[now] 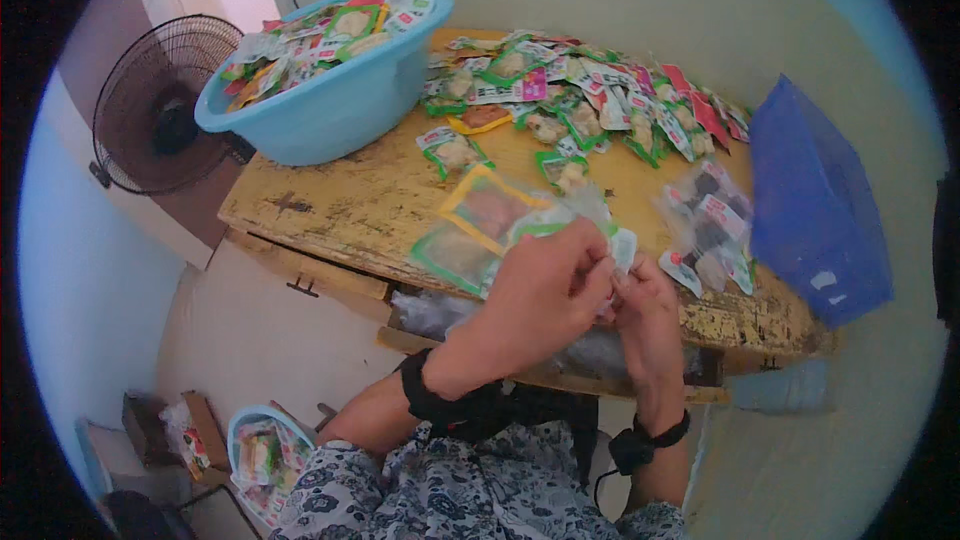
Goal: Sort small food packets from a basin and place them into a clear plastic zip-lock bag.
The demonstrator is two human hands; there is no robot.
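My left hand [536,300] and my right hand [649,306] meet over the front edge of a worn yellow wooden table [337,199]. Between their fingertips they pinch the gathered edge of a clear plastic bag [589,202]. Inside that bag lie flat food packets, among them a yellow-edged packet [491,208] and a green-edged packet [457,255]. My left hand covers part of the bag, so its full contents are hidden. To the right of my hands rests another clear bag of packets [709,225], some with dark contents.
A light blue basin [337,120] heaped with packets stands at the table's back left. Loose packets [577,90] pile along the wall. A blue plastic bag [814,202] sits at the right edge. Below, an open drawer [431,315] holds clear plastic. A fan [172,105] and a packet-filled basket [270,450] are leftward.
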